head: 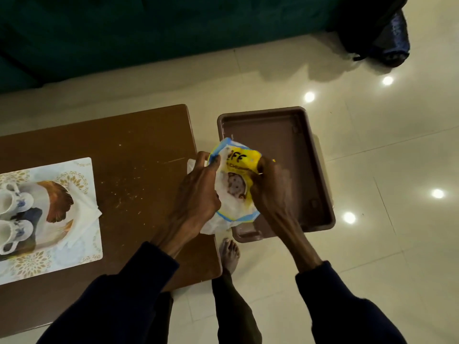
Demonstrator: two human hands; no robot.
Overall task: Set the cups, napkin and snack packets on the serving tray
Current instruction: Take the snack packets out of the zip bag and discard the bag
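Both my hands hold a yellow and white snack packet [234, 175] over the left edge of the brown serving tray [293, 135], which lies on the floor. My left hand [198, 192] grips the packet's left side, with a bit of white paper showing by its fingers. My right hand [267, 187] grips its right side. Two white cups with blue flowers [12, 212] stand on a printed placemat [74, 254] at the table's left edge. A white napkin [85, 212] lies beside them on the mat.
The brown low table [139, 150] reaches to the tray's left side. My bare foot [229, 254] stands between table and tray. A dark green sofa [149, 33] runs along the back. A dark bag [382, 33] sits on the glossy tile floor at the upper right.
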